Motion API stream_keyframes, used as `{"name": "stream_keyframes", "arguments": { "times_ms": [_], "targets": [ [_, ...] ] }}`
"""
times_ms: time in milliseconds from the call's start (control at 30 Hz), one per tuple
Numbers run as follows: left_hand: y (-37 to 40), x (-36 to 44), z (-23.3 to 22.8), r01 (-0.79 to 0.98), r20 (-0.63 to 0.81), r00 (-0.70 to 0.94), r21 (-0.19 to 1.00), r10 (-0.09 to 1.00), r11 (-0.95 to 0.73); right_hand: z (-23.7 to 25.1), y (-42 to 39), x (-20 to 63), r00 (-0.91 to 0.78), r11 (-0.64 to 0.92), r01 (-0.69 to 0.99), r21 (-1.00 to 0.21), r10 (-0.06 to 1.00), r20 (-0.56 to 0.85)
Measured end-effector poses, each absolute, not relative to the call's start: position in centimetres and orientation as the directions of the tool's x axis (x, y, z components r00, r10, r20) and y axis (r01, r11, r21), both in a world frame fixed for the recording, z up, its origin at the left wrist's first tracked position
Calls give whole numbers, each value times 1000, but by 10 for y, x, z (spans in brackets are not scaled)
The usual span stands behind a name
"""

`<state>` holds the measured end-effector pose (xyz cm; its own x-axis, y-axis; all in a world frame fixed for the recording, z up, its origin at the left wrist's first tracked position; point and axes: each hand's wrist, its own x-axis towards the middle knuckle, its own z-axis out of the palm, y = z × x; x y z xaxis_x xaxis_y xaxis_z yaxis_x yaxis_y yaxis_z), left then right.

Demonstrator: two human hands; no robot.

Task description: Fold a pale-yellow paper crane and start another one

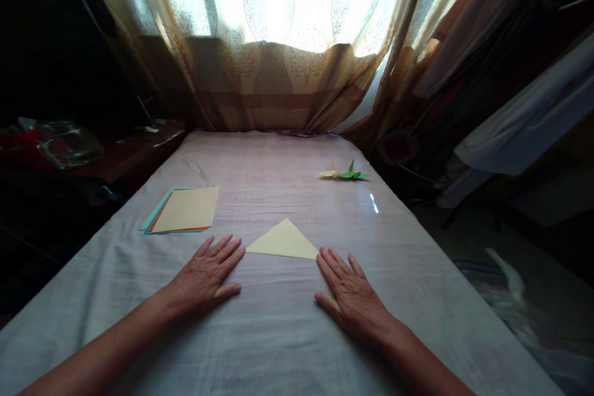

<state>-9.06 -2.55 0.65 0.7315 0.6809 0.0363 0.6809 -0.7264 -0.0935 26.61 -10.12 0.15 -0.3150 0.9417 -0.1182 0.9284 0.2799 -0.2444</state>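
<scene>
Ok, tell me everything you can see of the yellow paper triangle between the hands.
The yellow paper triangle is pale, matte and thin, apparently a sheet folded in half, though its layers cannot be made out. It lies flat on the cloth-covered table, apex pointing away, long edge toward the person. The left hand and right hand rest flat at its two near corners, fingertips at or just short of the paper.

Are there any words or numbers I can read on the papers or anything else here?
None: no words or numbers show anywhere.
The yellow triangle between the left hand and right hand is blank.
The paper stack is plain.
The folded cranes have no print.
The curtain has only patterns.
</scene>
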Motion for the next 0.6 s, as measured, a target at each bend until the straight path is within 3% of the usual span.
{"name": "stream_keyframes", "arguments": {
  "times_ms": [167, 333, 600],
  "targets": [
    [-19, -83, 18, 691, 172, 721, -114, 671, -714, -8, -102, 272, -282, 280, 929, -241, 959, 29],
    [-13, -51, 22, 788, 308, 583, 6, 751, -615, -14, -84, 259, -44, 112, 953, -280, 970, 238],
    [-2, -6, -5, 849, 305, 433, 178, 848, -497, -12, -76, 239, 53, 94, 905, -414, 943, 328]
  ]
}}
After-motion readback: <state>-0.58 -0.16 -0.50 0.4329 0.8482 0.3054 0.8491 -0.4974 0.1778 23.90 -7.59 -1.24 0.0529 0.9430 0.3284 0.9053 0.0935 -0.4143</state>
